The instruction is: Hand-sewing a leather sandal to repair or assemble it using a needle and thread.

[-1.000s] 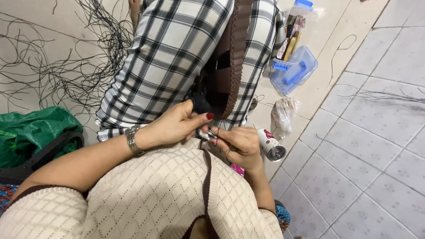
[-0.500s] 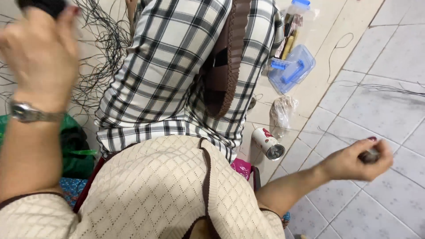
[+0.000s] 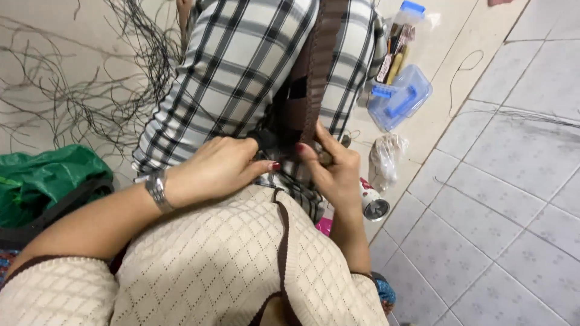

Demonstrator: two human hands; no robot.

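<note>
A brown woven band (image 3: 317, 66) lies along my plaid-trousered leg (image 3: 241, 66). Both hands meet at its lower end. My left hand (image 3: 217, 169), with a metal watch (image 3: 156, 190) on the wrist, is closed around a small black piece (image 3: 264, 140) next to the band. My right hand (image 3: 335, 172) pinches the band's lower edge between thumb and fingers. A small dark thing (image 3: 326, 158) shows between its fingers; I cannot tell what it is. The cream knit top (image 3: 229, 265) hides what lies under the hands.
Loose dark strands (image 3: 78, 90) are spread over the floor at the upper left. A green bag (image 3: 42, 178) lies at the left. A blue plastic box (image 3: 402, 96), a clear plastic bag (image 3: 383, 160) and a small white can (image 3: 374, 205) sit to the right, beside the grey floor tiles (image 3: 501, 199).
Half a second ago both hands were flung wide apart, the left up and left with the black piece, the right far out right. Both have come back together at the band.
</note>
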